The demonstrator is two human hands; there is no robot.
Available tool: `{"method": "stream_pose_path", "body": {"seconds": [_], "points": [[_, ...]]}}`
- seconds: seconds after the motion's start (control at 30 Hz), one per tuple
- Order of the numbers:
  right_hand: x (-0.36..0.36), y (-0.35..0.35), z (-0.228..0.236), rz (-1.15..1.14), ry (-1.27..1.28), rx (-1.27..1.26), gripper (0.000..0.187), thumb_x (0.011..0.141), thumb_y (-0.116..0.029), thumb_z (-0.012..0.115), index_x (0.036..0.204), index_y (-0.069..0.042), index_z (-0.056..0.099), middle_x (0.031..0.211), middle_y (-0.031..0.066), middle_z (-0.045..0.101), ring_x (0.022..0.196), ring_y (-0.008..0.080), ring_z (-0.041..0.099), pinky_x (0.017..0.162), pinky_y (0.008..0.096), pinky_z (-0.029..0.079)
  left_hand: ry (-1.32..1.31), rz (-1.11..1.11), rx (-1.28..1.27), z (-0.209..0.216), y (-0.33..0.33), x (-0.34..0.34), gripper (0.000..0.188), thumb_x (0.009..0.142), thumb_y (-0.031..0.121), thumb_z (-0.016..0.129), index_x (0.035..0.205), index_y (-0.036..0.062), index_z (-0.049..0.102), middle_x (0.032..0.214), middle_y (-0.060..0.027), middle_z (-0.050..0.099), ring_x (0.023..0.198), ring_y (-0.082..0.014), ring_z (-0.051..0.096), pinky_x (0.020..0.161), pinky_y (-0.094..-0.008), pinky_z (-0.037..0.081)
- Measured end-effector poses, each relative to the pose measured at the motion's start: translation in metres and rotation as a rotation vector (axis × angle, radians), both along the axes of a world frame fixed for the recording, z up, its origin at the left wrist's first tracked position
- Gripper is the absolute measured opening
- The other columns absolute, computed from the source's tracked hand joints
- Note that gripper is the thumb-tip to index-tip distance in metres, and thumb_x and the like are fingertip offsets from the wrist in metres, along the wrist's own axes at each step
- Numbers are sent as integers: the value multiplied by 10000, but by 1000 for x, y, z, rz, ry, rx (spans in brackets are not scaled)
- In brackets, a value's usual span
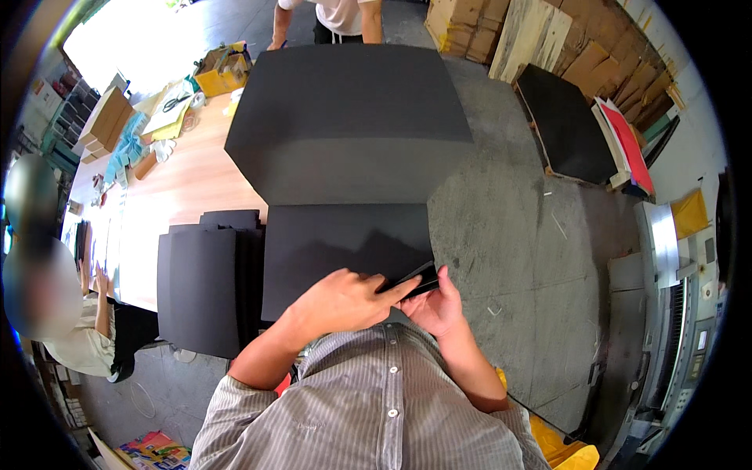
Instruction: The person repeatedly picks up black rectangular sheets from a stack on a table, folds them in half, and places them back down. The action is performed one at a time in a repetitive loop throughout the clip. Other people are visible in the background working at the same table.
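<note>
A stack of large black sheets (345, 235), probably board, lies in front of me near the table's edge. At its near right corner my right hand (435, 307) grips the edge of a black sheet, palm up, with the thumb standing up at the outer side. My left hand (348, 299) reaches across from the left, its fingers bent over the same edge and pressed together close to the right hand. Between the two hands the corner looks lifted and folded; the exact layers there are hard to make out.
Another large black sheet stack (352, 94) lies beyond, with a person (341, 19) behind it. Smaller black sheets (200, 286) are piled to my left. The wooden table (204, 176) bears scissors, tape and a yellow bin (222, 70). Another person sits far left; a machine (674, 313) stands right.
</note>
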State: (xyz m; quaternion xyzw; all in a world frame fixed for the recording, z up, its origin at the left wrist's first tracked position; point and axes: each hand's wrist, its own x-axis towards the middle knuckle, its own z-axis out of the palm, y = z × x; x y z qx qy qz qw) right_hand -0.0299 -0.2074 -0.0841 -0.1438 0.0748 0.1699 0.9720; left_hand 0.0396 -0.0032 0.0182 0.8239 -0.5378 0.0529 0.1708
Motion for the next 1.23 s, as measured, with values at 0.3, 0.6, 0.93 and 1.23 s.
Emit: {"method": "stream_pose_path", "body": {"seconds": [0.3, 0.6, 0.93, 1.23], "points": [[-19, -24, 37, -18, -11, -564, 724, 1009, -587, 407, 540, -44, 510, 528, 111, 548, 511, 259, 583, 477, 405, 503, 182, 116, -194, 0, 12, 5, 626, 832, 48, 595, 1433, 4, 424, 545, -85, 551, 409, -233, 550, 428, -350, 476], [13, -31, 83, 174, 183, -795, 547, 1014, -479, 490, 1159, 45, 541, 864, 181, 680, 710, 285, 715, 423, 295, 496, 79, 98, -129, -11, 8, -10, 504, 862, 195, 637, 1319, 13, 524, 630, -83, 631, 544, -245, 661, 490, -360, 527], [-23, -38, 57, -12, -128, -858, 392, 904, 1, 657, 1284, 34, 566, 1250, 104, 643, 1121, 192, 611, 994, 357, 472, 125, 559, -442, 3, 95, -31, 818, 801, 433, 789, 1421, 18, 453, 1439, -194, 487, 1400, -368, 400, 1164, -477, 305], [3, -33, 67, -96, -778, -1298, 435, 967, -268, 651, 1307, -14, 554, 1225, 245, 641, 1077, 313, 643, 975, 462, 477, 816, 470, -937, -80, 153, -68, 389, 1000, 166, 603, 1358, 42, 512, 1235, -77, 630, 1130, -145, 576, 971, -257, 443]]}}
